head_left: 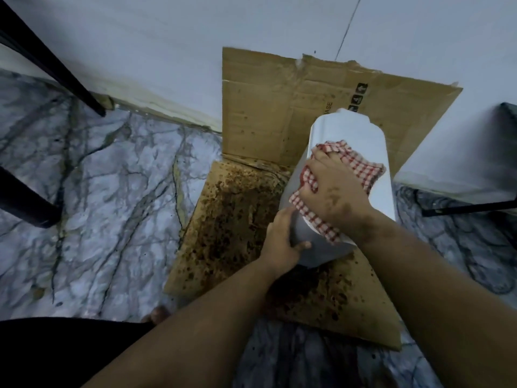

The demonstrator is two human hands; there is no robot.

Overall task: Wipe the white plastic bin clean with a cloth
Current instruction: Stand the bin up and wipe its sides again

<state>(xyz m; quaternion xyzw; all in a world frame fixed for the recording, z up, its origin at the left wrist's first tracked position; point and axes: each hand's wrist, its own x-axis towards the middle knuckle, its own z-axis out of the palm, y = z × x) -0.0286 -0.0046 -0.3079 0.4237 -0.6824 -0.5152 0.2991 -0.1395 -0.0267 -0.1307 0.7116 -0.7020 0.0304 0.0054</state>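
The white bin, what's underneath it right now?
The white bin lies tilted over stained cardboard on the marble floor. Where its underside meets the cardboard is hidden by the bin and both hands.

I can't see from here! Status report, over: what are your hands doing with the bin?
Left hand grips bin near end. Right hand presses cloth on bin side. Bin tipped over stained cardboard. Nothing blocking.

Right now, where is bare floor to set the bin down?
Bare marble floor lies left of the stained cardboard, between the wall and the dark furniture leg. It is crowded on the cardboard: white bin, checked cloth, both hands.
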